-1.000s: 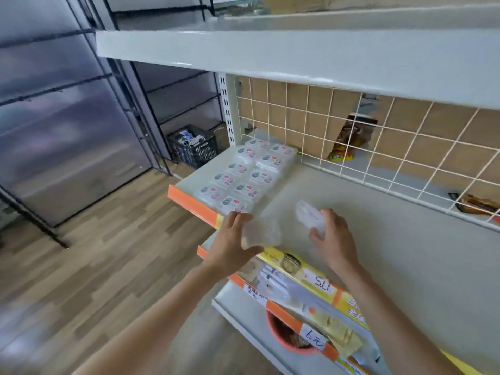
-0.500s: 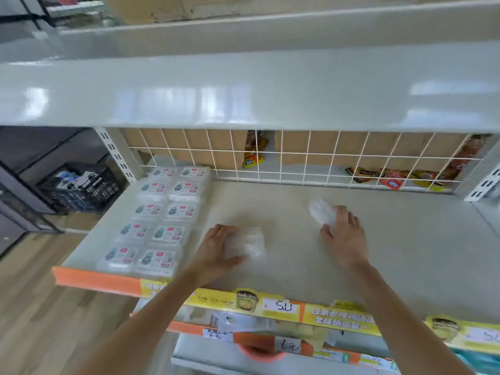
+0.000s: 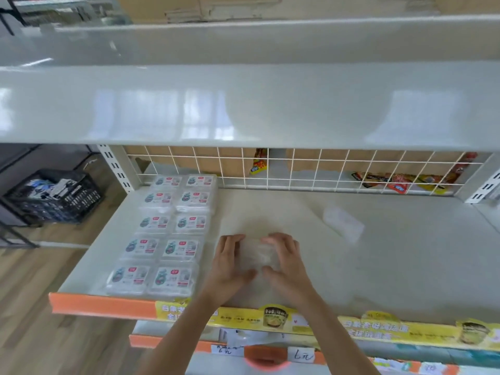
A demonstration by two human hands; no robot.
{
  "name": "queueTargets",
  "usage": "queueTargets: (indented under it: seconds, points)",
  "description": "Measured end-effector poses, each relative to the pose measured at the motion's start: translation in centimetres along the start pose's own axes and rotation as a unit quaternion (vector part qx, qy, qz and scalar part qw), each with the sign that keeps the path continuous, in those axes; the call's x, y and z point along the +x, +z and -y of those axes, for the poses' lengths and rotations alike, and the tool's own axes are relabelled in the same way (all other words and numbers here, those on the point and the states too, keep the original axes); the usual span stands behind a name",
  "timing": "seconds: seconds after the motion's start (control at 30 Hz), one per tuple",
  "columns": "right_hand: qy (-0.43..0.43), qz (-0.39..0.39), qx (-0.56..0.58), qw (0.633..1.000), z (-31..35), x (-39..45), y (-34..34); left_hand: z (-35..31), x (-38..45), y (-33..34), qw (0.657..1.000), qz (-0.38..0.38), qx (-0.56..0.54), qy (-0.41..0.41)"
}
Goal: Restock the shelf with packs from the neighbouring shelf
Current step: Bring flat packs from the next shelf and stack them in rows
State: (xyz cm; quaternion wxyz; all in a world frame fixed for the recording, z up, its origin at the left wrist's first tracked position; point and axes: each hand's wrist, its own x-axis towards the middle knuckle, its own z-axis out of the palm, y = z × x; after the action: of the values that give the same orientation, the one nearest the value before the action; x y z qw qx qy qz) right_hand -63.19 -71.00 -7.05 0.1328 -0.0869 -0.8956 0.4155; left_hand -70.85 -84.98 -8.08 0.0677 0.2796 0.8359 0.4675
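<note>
Both hands (image 3: 258, 262) cupped round one clear pack (image 3: 257, 255) near shelf (image 3: 378, 266) front edge, beside stacked packs (image 3: 167, 234), probably to line up.

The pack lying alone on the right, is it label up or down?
Likely label down: the loose pack shows only blurry plain white, unlike the labelled packs.

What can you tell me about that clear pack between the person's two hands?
The clear pack looks like a small see-through plastic packet, blurred, its label not visible. It lies flat on the grey shelf, right of the two rows of labelled packs. The left hand and right hand hold its sides.
</note>
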Motion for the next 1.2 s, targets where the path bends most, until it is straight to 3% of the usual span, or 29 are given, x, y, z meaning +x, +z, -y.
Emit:
queueTargets:
  seconds: [0.2, 0.43, 0.77, 0.97, 1.2]
  points:
    - [-0.006, 0.008, -0.003, 1.000, -0.9, 0.0, -0.5, 0.3, 0.1, -0.1, 0.999, 0.001, -0.038, 0.009]
    - [0.073, -0.067, 0.157, 0.983, -0.4, 0.0, -1.0, -0.7, -0.1, -0.5, 0.998, -0.015, -0.065, -0.009]
    - [0.097, -0.085, 0.183, 0.975, 0.2, -0.1, -1.1, -0.8, -0.5, -0.8, 0.992, 0.007, -0.129, -0.013]
    - [0.108, -0.088, 0.146, 0.980, 0.1, -0.1, -0.9, -0.4, -0.3, -0.4, 0.998, -0.004, -0.056, 0.004]
    - [0.076, -0.107, -0.052, 0.990, -1.1, 0.4, 0.4, -0.5, -0.2, -0.2, 0.988, -0.016, 0.120, 0.098]
